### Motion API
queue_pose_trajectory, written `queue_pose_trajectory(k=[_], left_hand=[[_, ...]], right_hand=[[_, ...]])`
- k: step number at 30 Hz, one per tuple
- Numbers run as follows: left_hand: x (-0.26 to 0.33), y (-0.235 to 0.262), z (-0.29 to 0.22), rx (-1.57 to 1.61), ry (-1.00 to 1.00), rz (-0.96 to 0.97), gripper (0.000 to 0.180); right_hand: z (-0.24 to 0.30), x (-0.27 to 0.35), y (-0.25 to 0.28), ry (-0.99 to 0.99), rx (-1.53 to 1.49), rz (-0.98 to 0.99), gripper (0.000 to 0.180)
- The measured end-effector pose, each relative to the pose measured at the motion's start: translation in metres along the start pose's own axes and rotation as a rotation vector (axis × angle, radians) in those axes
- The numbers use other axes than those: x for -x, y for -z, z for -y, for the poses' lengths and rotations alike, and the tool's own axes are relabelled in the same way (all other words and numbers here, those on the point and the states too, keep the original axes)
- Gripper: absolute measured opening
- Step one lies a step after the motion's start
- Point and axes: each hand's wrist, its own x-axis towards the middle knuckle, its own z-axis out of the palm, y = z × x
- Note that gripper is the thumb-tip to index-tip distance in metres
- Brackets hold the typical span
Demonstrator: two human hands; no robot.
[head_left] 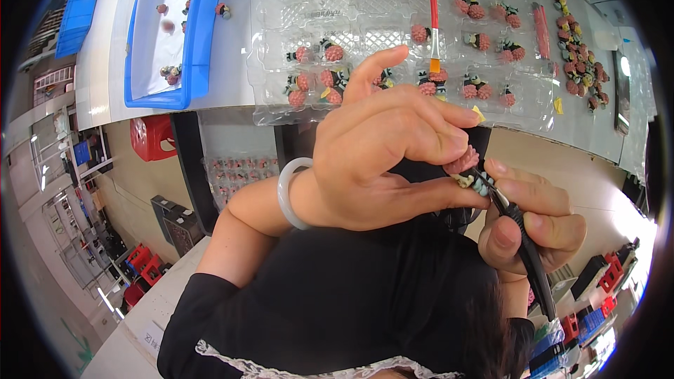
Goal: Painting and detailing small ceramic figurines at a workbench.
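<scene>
Near the middle, my left hand (393, 147), with a white bangle on its wrist, pinches a small figurine (462, 161) between thumb and fingers. The figurine has a bumpy pink top with cream and pale blue parts below. My right hand (537, 217) is closed around slim black tweezers (523, 235), their pointed tip touching or very close to the figurine's lower part. Fingers cover part of the figurine, so the exact contact cannot be made out. Both hands are raised in front of the table edge, close to each other.
Clear plastic trays (393, 0) on the table hold several similar figurines. Across them lies a red-handled paintbrush (433, 14). A blue bin (200, 49) with a few figurines stands at the left; a cluster of figurines (579, 56) lies at the right. A red stool (151, 139) is below.
</scene>
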Motion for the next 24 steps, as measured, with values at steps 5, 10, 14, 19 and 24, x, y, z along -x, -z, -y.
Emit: queue_pose_trajectory(k=[5,10,14,19,24], left_hand=[[-0.0007,0.0015,0.0004,-0.004,-0.007,0.021,0.033],[-0.0001,0.0005,-0.0006,-0.013,-0.002,0.007,0.033],[-0.0001,-0.0008,0.0006,-0.002,-0.008,-0.003,0.032],[-0.0013,0.0008,-0.0001,-0.011,-0.007,0.015,0.032],[-0.0016,0.0,0.0002,-0.025,-0.023,0.001,0.032]], right_hand=[[0.0032,-0.0021,0.0031,0.023,0.025,0.051,0.025],[0.0037,-0.001,0.0005,0.013,0.027,0.013,0.025],[0.0009,0.0,0.0015,0.015,0.002,-0.006,0.025],[0.0026,-0.0004,0.0035,0.024,0.01,0.026,0.026],[0.0011,-0.001,0.0038,0.04,0.026,0.046,0.026]])
